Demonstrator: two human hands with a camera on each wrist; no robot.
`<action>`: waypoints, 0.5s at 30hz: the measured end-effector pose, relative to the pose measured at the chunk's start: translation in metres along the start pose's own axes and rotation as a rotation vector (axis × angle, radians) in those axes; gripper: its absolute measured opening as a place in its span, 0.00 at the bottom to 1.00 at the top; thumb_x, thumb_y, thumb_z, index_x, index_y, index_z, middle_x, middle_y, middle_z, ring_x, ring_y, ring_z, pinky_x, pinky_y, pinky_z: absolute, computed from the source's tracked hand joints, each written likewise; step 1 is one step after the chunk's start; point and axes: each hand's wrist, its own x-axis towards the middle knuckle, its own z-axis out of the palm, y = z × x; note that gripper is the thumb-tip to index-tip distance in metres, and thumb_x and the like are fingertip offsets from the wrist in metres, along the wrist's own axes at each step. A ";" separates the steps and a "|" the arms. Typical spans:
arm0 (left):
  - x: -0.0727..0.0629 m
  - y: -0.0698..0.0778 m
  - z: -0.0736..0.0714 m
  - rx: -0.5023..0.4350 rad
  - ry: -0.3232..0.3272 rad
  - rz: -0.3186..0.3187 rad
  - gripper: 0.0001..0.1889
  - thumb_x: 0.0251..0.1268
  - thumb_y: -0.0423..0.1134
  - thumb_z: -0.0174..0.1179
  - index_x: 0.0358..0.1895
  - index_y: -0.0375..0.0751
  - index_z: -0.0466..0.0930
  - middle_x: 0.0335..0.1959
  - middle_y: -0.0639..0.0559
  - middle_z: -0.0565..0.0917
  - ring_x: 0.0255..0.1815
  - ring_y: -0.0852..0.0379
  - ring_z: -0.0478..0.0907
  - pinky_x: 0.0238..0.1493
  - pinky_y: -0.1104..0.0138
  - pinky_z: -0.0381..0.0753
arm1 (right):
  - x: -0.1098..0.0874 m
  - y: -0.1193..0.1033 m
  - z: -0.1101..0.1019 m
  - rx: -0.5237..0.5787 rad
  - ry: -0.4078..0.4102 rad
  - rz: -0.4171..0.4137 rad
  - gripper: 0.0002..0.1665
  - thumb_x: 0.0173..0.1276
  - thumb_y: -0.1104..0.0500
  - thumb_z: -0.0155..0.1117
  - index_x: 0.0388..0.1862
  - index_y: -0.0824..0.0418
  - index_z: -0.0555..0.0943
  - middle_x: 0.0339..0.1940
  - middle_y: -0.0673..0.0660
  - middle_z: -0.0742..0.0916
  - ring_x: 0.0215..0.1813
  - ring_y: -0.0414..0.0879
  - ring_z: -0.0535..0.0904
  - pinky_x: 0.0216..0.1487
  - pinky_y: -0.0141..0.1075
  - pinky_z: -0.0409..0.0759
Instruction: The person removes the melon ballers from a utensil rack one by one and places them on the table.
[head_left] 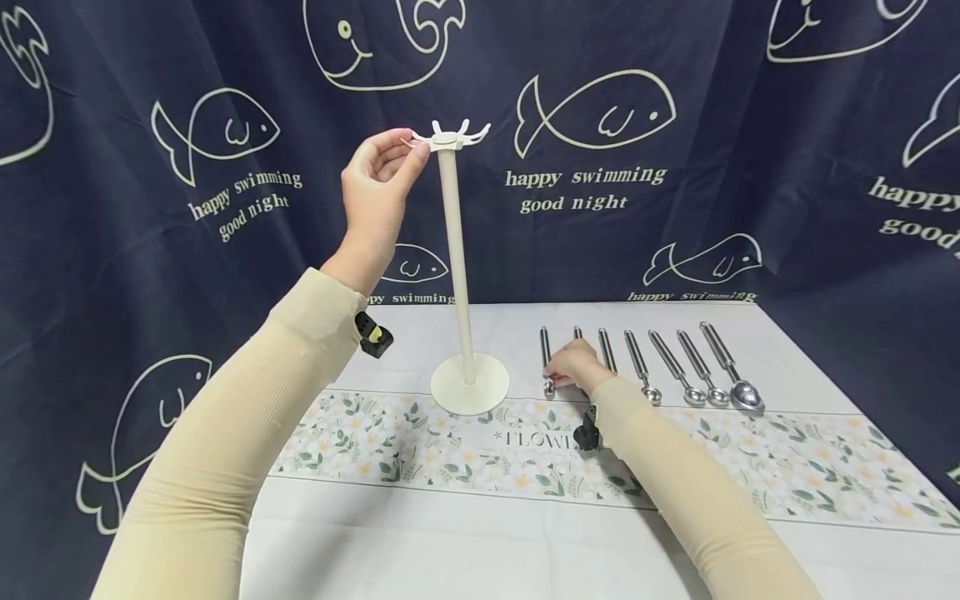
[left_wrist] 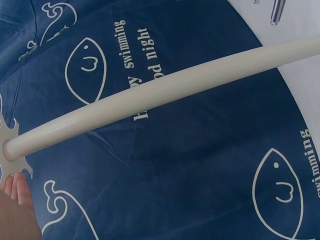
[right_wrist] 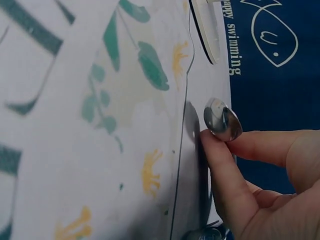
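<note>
A white stand (head_left: 457,250) with a round base and a ring of hooks on top rises at the table's middle. At its top, my left hand (head_left: 377,179) pinches a hook on the left side between thumb and fingers. In the left wrist view, the fingertips are right at the hooked disc (left_wrist: 9,132). My right hand (head_left: 579,364) is low over the table, pinching the leftmost small metal spoon (head_left: 546,350) near its round bowl. Up close, the spoon's shiny bowl (right_wrist: 222,120) sticks out past the thumb and finger, close over the tabletop.
Several more metal spoons lie in a row to the right, the largest bowl (head_left: 746,396) at the far end. A flowered runner (head_left: 465,454) crosses the white table in front of them. Behind hangs a dark blue curtain (head_left: 480,225) with fish drawings.
</note>
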 end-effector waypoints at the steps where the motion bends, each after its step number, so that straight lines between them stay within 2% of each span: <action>1: 0.000 0.000 0.000 -0.001 0.000 0.000 0.18 0.55 0.31 0.69 0.49 0.31 0.79 0.38 0.52 0.83 0.42 0.57 0.82 0.55 0.70 0.80 | 0.000 0.000 0.000 -0.005 0.000 -0.001 0.23 0.56 0.76 0.66 0.52 0.78 0.75 0.24 0.58 0.82 0.23 0.43 0.81 0.34 0.35 0.88; 10: 0.002 -0.002 -0.001 0.002 0.005 -0.007 0.18 0.55 0.32 0.70 0.50 0.31 0.79 0.38 0.52 0.83 0.43 0.56 0.82 0.55 0.71 0.80 | 0.000 -0.002 0.001 -0.050 0.017 0.025 0.19 0.57 0.75 0.67 0.49 0.77 0.77 0.31 0.65 0.87 0.27 0.47 0.85 0.33 0.35 0.88; 15: 0.001 -0.001 -0.001 0.005 0.009 -0.002 0.18 0.55 0.31 0.70 0.49 0.30 0.79 0.37 0.52 0.83 0.41 0.58 0.82 0.54 0.71 0.80 | 0.001 -0.001 0.002 -0.061 0.007 0.027 0.21 0.58 0.73 0.67 0.52 0.74 0.77 0.34 0.65 0.87 0.29 0.48 0.85 0.32 0.36 0.88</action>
